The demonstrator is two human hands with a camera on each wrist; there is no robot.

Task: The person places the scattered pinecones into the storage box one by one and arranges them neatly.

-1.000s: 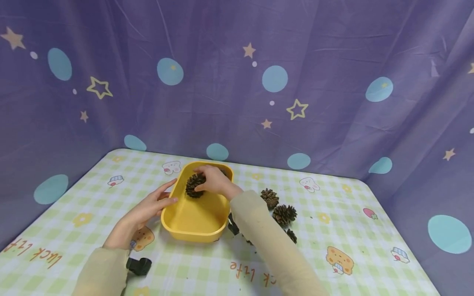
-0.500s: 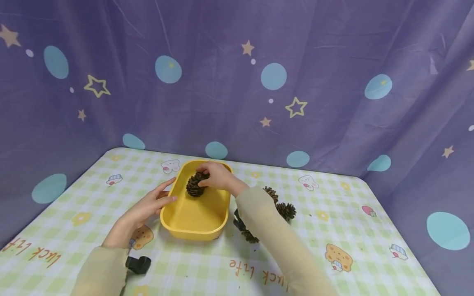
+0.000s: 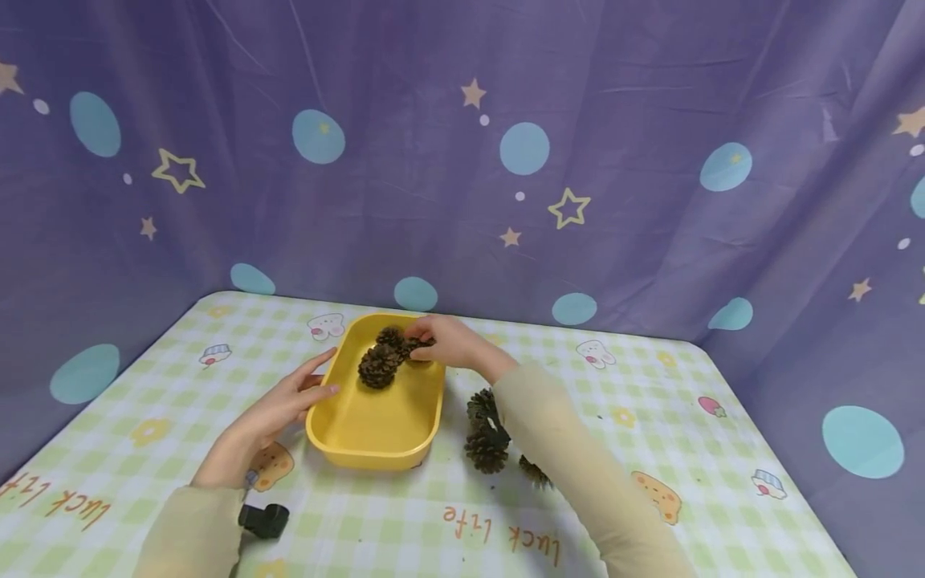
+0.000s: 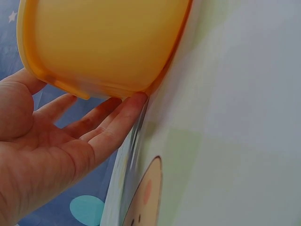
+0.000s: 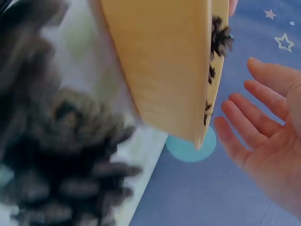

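Note:
A yellow plastic bin (image 3: 376, 429) stands on the table with pine cones (image 3: 378, 367) grouped toward its far right part. My left hand (image 3: 282, 409) holds the bin's left side; its thumb reaches over the rim while the other fingers lie along the outer wall, as the left wrist view shows (image 4: 61, 136). Over the bin's right rim is my right hand (image 3: 458, 347), beside the cones. In the right wrist view its fingers (image 5: 240, 125) are spread and extended, with nothing held. Some cones in the bin are partly behind that hand.
More pine cones (image 3: 486, 449) lie on the table right of the bin, some partly covered by the right forearm. One looms blurred in the right wrist view. A checked cloth (image 3: 405, 522) covers the table; a purple curtain (image 3: 405, 225) hangs behind.
My right hand has let go of the pine cone inside the bin and drawn back rightward to the rim. The left hand stays at the bin's left side.

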